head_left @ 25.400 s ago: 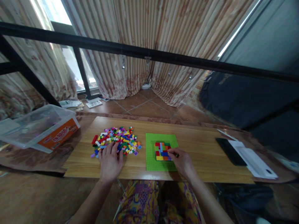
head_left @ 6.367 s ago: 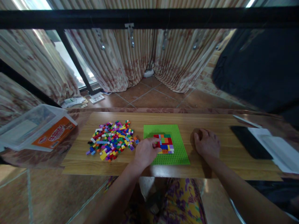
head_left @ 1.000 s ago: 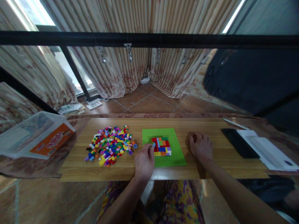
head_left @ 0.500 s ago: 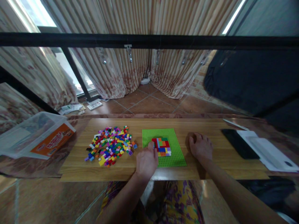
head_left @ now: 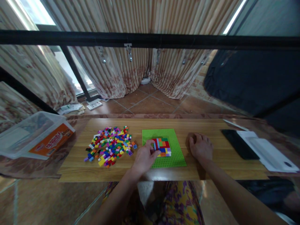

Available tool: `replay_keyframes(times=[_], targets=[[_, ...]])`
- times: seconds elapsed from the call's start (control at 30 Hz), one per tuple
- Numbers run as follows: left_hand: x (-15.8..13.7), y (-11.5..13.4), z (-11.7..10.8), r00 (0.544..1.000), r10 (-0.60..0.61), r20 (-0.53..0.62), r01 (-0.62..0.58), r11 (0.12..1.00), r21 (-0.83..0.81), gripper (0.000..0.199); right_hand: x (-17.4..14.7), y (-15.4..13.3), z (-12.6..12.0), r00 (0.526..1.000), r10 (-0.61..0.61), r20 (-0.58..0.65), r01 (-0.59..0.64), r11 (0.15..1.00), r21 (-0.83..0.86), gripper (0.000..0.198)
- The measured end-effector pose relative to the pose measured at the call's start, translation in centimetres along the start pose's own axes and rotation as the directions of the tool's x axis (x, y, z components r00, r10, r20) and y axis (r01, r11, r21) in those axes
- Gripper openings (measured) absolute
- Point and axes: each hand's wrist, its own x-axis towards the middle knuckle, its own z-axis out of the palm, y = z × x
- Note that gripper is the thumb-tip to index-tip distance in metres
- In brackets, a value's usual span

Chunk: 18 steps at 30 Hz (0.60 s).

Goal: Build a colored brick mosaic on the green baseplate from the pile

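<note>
On the wooden table lies a green studded baseplate (head_left: 177, 156). A flat patch of toy building bricks (head_left: 164, 144) in red, orange, blue, green, white and purple is built up near its middle. My left hand (head_left: 143, 158) reaches over the plate's left edge, thumb and index finger closed around the left side of this patch. The fingers partly cover the bricks there. To the right of the plate, my right hand (head_left: 201, 147) rests on the tabletop with loosely bent fingers, the thumb apart and nothing visible in it.
A heap of loose coloured bricks (head_left: 110, 145) spreads over the table's left part. Beyond it stands a clear plastic box (head_left: 35, 131) with an orange label. At the right lie a black flat object (head_left: 240, 144) and a white tray-like object (head_left: 276, 153). A dark metal bar (head_left: 150, 40) crosses ahead.
My left hand has shifted slightly left and turned; its index finger pressed on the bricks before, and now thumb and index span their left side. The right hand stays put.
</note>
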Motion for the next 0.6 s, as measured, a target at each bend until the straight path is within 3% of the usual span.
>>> replay_keyframes(times=[0.13, 0.27, 0.6], targets=[[0.1, -1.1, 0.1, 0.998, 0.008, -0.062, -0.017, 0.989, -0.147, 0.028, 0.1, 0.0, 0.1, 1.000, 0.012, 0.006, -0.012, 1.000, -0.012, 0.049], [0.6, -1.7, 0.5, 0.981, -0.069, -0.180, 0.034, 0.981, -0.190, 0.023, 0.0, 0.0, 0.1, 1.000, 0.006, -0.009, -0.006, 1.000, -0.015, 0.048], [2.1, -0.9, 0.5, 0.973, -0.182, -0.144, 0.162, 0.977, -0.139, 0.019, 0.1, 0.2, 0.2, 1.000, 0.012, 0.014, -0.012, 1.000, -0.008, 0.050]])
